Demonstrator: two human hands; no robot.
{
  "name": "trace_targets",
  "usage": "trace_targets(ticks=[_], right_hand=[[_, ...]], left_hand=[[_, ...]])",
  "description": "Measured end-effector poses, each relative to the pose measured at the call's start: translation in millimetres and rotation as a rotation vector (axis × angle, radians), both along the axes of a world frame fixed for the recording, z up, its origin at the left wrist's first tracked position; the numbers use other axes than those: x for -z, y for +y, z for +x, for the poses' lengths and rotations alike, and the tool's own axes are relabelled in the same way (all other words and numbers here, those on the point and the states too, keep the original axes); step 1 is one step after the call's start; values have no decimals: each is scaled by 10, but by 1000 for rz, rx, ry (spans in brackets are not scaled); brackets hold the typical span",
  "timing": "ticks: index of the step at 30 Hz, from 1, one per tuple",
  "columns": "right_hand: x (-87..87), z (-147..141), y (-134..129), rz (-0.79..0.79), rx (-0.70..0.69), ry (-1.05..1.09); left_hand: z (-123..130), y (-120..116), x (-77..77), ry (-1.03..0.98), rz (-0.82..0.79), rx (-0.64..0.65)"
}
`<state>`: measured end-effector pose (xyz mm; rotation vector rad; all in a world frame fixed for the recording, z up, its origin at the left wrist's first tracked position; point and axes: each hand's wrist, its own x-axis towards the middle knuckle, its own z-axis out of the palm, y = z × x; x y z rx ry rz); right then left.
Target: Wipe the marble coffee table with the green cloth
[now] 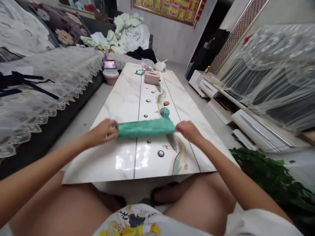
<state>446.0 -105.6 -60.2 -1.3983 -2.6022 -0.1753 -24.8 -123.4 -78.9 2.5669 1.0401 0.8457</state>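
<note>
A green cloth (146, 127), folded into a long narrow strip, stretches sideways between my hands over the near half of the table. My left hand (105, 131) pinches its left end, fingers closed. At the other end, my right hand (188, 130) grips the cloth with its fingers curled round the edge. Motion slightly blurs the strip, and whether its underside touches the tabletop I cannot tell.
The long white table (118, 108) has a glossy patterned top. Toward its far end stand a pink tissue box (152, 77), a small green packet (140, 71) and a white plastic bag (160, 66). A lace-covered sofa (61, 68) runs along the left; a leafy plant (268, 177) is at right.
</note>
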Motion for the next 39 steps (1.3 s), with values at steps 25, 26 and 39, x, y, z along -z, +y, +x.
trace_targets(ticks=[25,26,39], right_hand=[[774,-1080,-261,-437,-220,-65],[766,-1080,-243,-438,-218,-61],[741,-1098,173,-419,-202,6]], left_hand=[[956,-190,734,573,-144,12],[963,-162,726,574,-142,14],[1048,185,677,604,-211,-8]])
